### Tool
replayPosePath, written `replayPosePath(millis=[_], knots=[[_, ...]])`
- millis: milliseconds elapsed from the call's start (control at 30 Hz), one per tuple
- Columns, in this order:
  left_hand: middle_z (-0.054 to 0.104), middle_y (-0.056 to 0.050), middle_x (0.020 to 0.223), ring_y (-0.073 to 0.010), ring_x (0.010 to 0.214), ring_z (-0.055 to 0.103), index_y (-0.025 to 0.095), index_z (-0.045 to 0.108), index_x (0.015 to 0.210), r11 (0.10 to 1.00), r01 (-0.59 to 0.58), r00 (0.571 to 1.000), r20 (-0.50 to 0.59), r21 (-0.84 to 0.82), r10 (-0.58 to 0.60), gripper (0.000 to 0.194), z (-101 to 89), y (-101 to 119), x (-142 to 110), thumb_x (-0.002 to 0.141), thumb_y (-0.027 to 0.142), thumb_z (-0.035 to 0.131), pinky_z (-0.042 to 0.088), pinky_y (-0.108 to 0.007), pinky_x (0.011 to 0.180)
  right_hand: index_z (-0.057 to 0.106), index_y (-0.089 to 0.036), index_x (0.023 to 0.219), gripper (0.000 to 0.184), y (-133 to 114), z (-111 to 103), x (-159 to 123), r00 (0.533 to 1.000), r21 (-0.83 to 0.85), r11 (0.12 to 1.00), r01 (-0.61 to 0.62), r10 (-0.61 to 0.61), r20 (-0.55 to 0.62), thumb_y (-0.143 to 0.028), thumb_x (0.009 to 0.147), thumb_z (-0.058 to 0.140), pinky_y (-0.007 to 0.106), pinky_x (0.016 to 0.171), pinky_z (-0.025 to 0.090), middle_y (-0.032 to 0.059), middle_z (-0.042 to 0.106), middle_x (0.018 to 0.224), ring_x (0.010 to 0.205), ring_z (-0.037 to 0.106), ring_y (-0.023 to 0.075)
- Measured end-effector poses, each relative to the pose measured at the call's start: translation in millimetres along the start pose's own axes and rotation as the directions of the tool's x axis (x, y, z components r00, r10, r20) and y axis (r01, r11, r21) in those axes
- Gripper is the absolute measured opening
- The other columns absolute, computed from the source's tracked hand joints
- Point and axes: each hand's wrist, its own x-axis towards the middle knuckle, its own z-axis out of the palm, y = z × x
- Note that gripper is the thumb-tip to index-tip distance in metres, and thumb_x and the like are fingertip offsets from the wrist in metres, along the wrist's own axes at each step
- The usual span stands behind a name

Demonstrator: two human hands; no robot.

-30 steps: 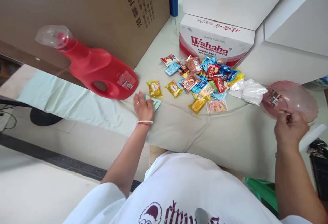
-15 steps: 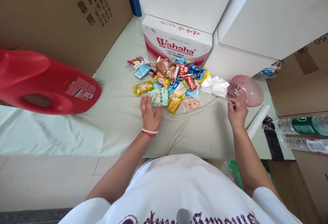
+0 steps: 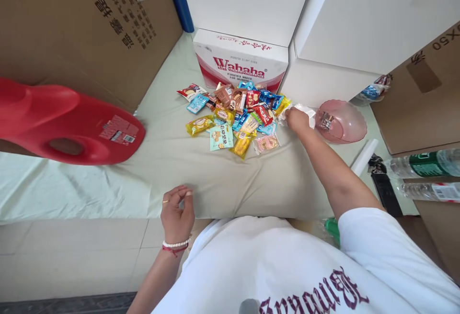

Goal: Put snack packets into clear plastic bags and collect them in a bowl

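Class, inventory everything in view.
Packets: many, mixed colours, centre
Sachet: one, brown, in bowl
Bowl: one, pink, right
Plastic: uncountable, white, beside bowl
Wahaha box: one, white-red, back
Jug: one, red, left
Cardboard: several, brown, sides
Bottles: two, clear, right
Cylinder: one, blue, back
Tube: one, white, right
Panels: several, white, back
Cloth: one, pale green, underneath
Slab: one, black, right
Shirt: one, white, front
Left hand: one, bare, front
Right hand: one, bare, at plastic

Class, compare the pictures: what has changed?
The left hand has drawn back from the mint-green snack packet, which moved right against the snack pile. The right hand went left from the pink bowl to the white plastic bags. The Wahaha box stayed put.
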Motion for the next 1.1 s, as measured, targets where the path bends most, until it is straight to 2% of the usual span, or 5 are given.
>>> replayPosePath(millis=[200, 400, 533, 833, 1100], knots=[[0.065, -0.008, 0.105, -0.0238, 0.109, 0.064, 0.021, 0.067, 0.093, 0.987, -0.061, 0.998, 0.017, -0.15, 0.065, 0.022, -3.6, 23.9, 8.4, 0.093, 0.039, 0.055, 0.054, -0.041, 0.096, 0.072, -0.017, 0.091, 0.02, 10.9, -16.1, -42.7, 0.963, 0.394, 0.918, -0.039, 0.14, -0.229, -0.026, 0.09, 0.055, 0.032, 0.074, 0.043, 0.0111, 0.072, 0.092, 0.088, 0.061, 0.0241], [0.064, -0.007, 0.101, -0.0205, 0.097, 0.063, 0.023, 0.068, 0.097, 0.924, -0.107, 0.92, 0.315, -0.367, 0.232, 0.019, 35.6, 72.0, 3.5, 0.095, 0.038, 0.055, 0.055, -0.034, 0.082, 0.062, -0.021, 0.078, 0.032, -5.9, -3.5, -166.9, 0.959, 0.978, -0.092, -0.187, 0.198, 0.203, -0.04, 0.065, 0.084, 0.019, 0.04, 0.02, -0.005, 0.05, 0.064, 0.047, 0.031, 0.006], [0.063, -0.009, 0.105, -0.0187, 0.087, 0.059, 0.022, 0.068, 0.103, 0.834, -0.18, 0.805, 0.409, -0.522, 0.43, 0.024, 84.1, 113.6, -3.1, 0.086, 0.04, 0.069, 0.052, -0.032, 0.077, 0.061, -0.021, 0.077, 0.041, -38.7, 21.2, -224.9, 0.893, 0.847, -0.399, -0.352, 0.128, 0.432, -0.035, 0.056, 0.093, 0.015, 0.035, 0.015, -0.0074, 0.047, 0.06, 0.044, 0.023, 0.0026], [0.061, 0.0, 0.073, -0.0136, 0.067, 0.052, 0.018, 0.063, 0.08, 0.797, 0.257, 0.625, 0.723, -0.546, 0.294, 0.036, 148.8, 132.2, -18.1, 0.083, 0.054, 0.069, 0.042, -0.028, 0.066, 0.058, -0.019, 0.071, 0.042, -36.9, 21.5, -254.2, 0.906, 0.851, -0.345, -0.397, 0.002, 0.423, -0.045, 0.066, 0.09, 0.016, 0.038, 0.017, -0.007, 0.046, 0.059, 0.045, 0.027, 0.0025], [0.054, 0.003, 0.07, -0.011, 0.067, 0.049, 0.018, 0.057, 0.081, 0.713, 0.435, 0.668, 0.728, -0.549, 0.153, 0.044, 139.8, 121.3, -17.3, 0.081, 0.06, 0.072, 0.041, -0.026, 0.067, 0.066, -0.025, 0.099, 0.044, -17.7, 30.8, -253.6, 0.975, 0.961, -0.192, -0.2, 0.061, 0.215, -0.062, 0.077, 0.076, 0.024, 0.06, 0.049, 0.003, 0.063, 0.095, 0.077, 0.056, 0.0139]])
